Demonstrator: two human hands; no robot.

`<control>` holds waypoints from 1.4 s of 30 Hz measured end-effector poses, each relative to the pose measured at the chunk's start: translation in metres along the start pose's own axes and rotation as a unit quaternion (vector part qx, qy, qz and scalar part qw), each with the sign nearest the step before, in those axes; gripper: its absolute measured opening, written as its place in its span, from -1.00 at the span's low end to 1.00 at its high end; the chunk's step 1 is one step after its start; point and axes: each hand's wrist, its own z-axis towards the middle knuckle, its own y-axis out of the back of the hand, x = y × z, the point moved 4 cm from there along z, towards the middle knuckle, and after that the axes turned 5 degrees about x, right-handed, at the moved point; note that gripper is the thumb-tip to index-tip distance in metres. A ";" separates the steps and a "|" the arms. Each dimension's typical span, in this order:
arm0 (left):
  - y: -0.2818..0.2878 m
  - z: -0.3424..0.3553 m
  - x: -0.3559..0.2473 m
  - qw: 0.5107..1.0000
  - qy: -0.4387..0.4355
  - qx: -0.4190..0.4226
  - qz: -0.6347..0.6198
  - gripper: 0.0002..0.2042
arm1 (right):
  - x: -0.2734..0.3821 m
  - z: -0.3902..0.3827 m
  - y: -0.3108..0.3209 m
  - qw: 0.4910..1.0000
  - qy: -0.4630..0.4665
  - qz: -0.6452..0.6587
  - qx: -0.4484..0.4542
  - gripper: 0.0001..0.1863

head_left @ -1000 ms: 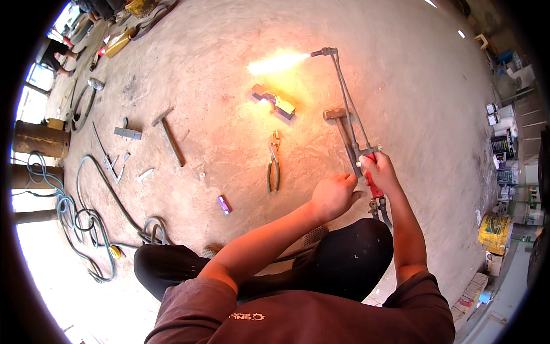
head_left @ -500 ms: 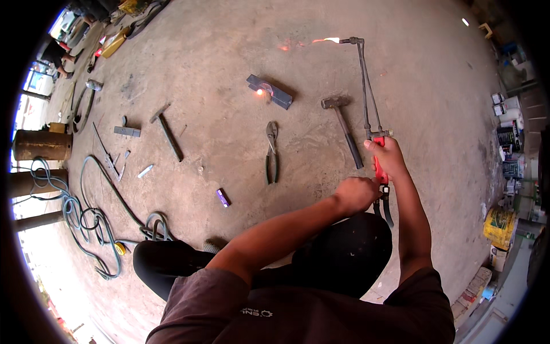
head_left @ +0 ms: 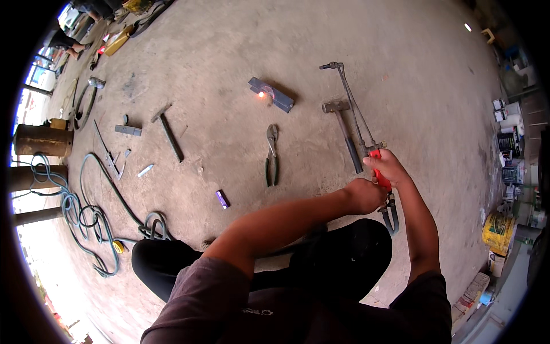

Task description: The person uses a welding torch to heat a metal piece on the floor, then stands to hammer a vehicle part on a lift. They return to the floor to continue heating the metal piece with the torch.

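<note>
My right hand (head_left: pixel 388 167) is wrapped round the red handle of a gas torch (head_left: pixel 382 181). Its two thin tubes reach forward to a bent nozzle, and no flame shows there. Against the lower end of the handle, where the hoses join, my left hand (head_left: pixel 366 196) is closed; its fingertips are hidden, probably at the fittings. Left of the torch lies a sledgehammer (head_left: pixel 344 129) with a dark grip. Farther forward rests a dark metal block (head_left: pixel 276 97) with a small glowing orange spot on its near side. Slip-joint pliers (head_left: pixel 271 157) lie between the block and my knees.
On the left floor are a hammer (head_left: pixel 169 136), a grey metal piece (head_left: pixel 128 131), a purple lighter box (head_left: pixel 222 199) and a pale marker-like stick (head_left: pixel 145 170). Coiled green hoses (head_left: pixel 94 221) spread beside my left knee. A yellow bucket (head_left: pixel 497 232) stands at the right edge.
The flame at the nozzle has gone. The torch has tipped left and its nozzle has come nearer to me; both hands have shifted slightly toward me with it.
</note>
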 end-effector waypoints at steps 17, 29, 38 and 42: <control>-0.218 -0.323 0.089 0.877 0.394 0.253 -0.107 -0.53 | -0.158 0.125 0.178 0.954 -0.078 -0.222 -0.187 -0.92; -0.109 -0.239 0.176 0.776 0.581 -0.220 -0.109 -0.54 | -0.080 0.083 -0.046 0.872 -0.027 -0.461 -0.165 -0.71; -0.081 -0.193 0.237 0.685 0.677 -0.243 -0.119 -0.72 | -0.218 0.009 -0.122 0.980 -0.164 -0.056 0.099 -0.40; -0.077 -0.192 0.250 0.658 0.616 -0.314 -0.297 -0.73 | -0.346 0.003 -0.134 0.980 -0.098 0.043 0.166 -0.38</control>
